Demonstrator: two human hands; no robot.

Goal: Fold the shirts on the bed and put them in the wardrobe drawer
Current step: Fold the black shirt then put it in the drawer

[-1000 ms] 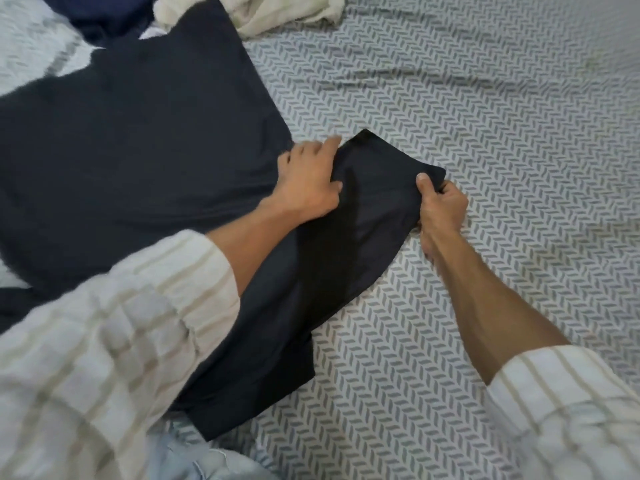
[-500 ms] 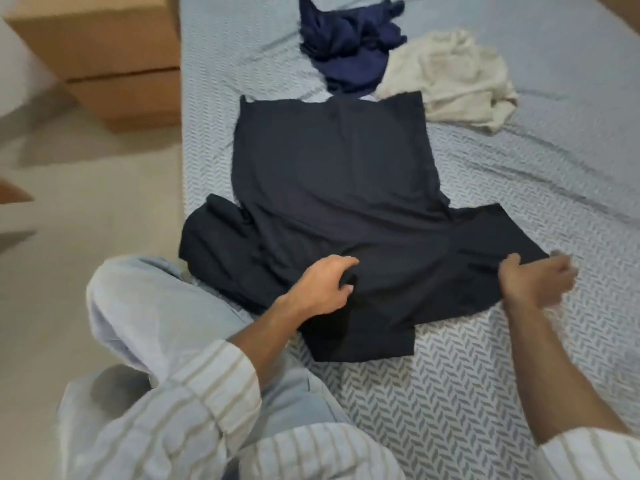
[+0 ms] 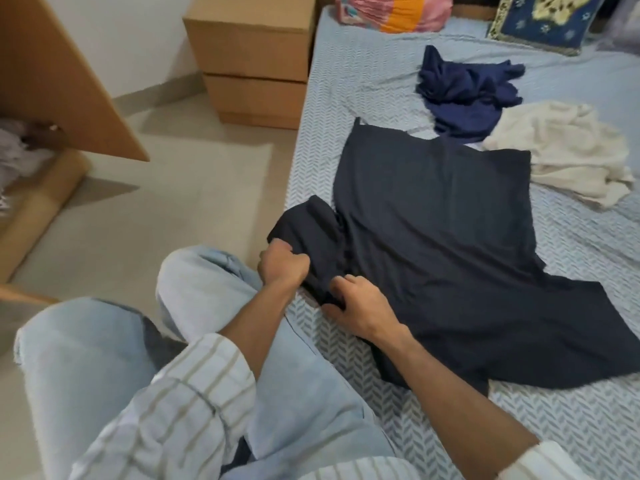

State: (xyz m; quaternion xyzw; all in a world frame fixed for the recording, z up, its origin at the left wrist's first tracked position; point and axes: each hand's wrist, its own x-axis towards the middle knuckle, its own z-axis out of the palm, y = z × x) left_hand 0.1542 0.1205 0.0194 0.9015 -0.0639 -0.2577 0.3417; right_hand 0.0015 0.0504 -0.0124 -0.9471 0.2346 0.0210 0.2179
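A dark navy shirt (image 3: 436, 237) lies spread flat on the bed (image 3: 571, 427), its right sleeve stretched out toward the lower right. Its left sleeve is bunched at the bed's near left edge. My left hand (image 3: 282, 266) grips that bunched sleeve in a fist. My right hand (image 3: 360, 306) pinches the same sleeve's fabric just beside it, at the shirt's lower left. A crumpled blue shirt (image 3: 467, 88) and a crumpled cream shirt (image 3: 568, 154) lie farther up the bed.
A wooden bedside cabinet (image 3: 252, 60) stands by the bed's head. An open wardrobe door (image 3: 59, 81) and a low drawer (image 3: 38, 206) holding clothes are at the left, across tiled floor. Pillows (image 3: 540, 22) lie at the bed's head. My knees in pale jeans (image 3: 194, 323) are at the bed's edge.
My right hand let go of the right sleeve and crossed to the left sleeve. My left hand moved from the shirt's middle to grip the left sleeve. The view swung left.
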